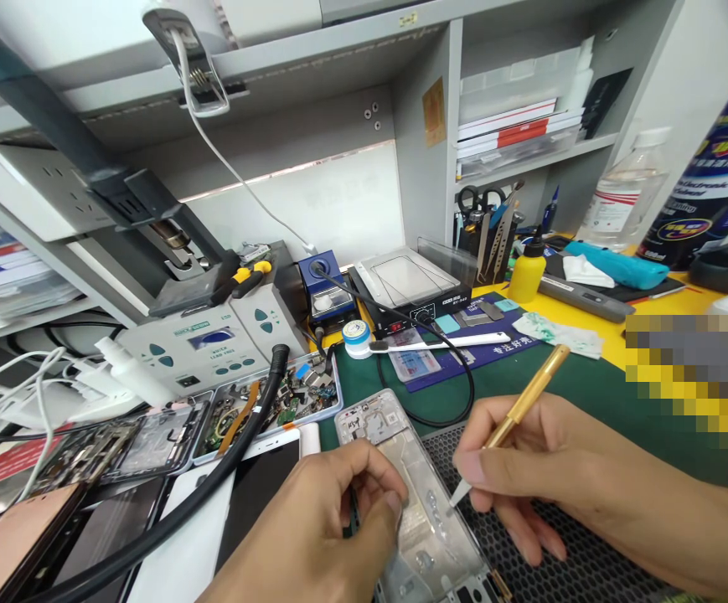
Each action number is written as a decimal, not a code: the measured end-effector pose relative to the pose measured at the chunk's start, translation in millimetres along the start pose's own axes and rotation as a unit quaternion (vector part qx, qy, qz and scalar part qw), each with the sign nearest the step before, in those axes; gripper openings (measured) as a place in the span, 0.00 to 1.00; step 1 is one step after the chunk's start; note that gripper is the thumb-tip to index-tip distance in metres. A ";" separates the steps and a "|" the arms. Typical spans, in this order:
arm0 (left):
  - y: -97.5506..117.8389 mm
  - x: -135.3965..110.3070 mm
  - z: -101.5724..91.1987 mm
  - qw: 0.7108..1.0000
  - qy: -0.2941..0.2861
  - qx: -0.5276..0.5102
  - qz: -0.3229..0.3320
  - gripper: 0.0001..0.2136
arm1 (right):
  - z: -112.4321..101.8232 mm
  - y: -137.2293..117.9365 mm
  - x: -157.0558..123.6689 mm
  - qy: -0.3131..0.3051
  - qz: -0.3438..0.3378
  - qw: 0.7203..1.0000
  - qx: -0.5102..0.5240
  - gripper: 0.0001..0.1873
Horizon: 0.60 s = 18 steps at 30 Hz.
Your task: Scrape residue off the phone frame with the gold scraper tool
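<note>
The phone frame point(417, 469) lies slanted between the two hands, its upper end pointing away from the person and its lower end running out of view at the bottom. The left hand point(332, 519) is at its left long edge, covering part of that side; the thumb and forefinger are drawn close together over the frame, and I cannot tell whether they pinch anything. The right hand point(520, 477) is on the opposite side, closed in a pen grip around a gold pen-like tool point(530, 394). The tool's pale tip points down and left at the frame's right edge; whether it touches is hard to tell. Under the right hand, a black mesh mat point(590, 569) reaches up to the frame. Left of the frame, beyond the left hand, is a tray of small parts point(337, 389), with a black hose point(263, 402) crossing in front. A white brush point(464, 342) lies past the frame's far end, on the worktop point(596, 314)
</note>
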<state>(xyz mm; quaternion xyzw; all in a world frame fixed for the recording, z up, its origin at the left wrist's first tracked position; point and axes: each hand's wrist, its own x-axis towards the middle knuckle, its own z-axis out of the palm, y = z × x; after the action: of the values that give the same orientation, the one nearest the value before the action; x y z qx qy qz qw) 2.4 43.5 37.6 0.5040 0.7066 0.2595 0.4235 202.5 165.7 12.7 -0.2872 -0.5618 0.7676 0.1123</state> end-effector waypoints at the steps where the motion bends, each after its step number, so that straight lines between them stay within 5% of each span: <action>1: 0.9 0.5 0.1 1.000 0.001 0.000 -0.006 0.12 | 0.1 -0.2 0.1 0.001 0.001 1.000 0.000 0.15; 15: -5.6 2.4 1.5 1.000 0.018 0.011 -0.006 0.09 | 0.7 0.7 0.5 0.000 -0.001 1.000 -0.016 0.16; 18: -12.8 1.1 1.6 0.996 0.027 0.066 0.062 0.09 | 0.8 0.3 0.0 0.001 0.000 1.000 -0.012 0.16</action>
<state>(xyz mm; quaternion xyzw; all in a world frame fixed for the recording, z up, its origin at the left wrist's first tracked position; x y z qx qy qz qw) -2.6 39.9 26.3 0.5665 0.7006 0.2513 0.3536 202.0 165.1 12.6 -0.2897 -0.5704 0.7608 0.1093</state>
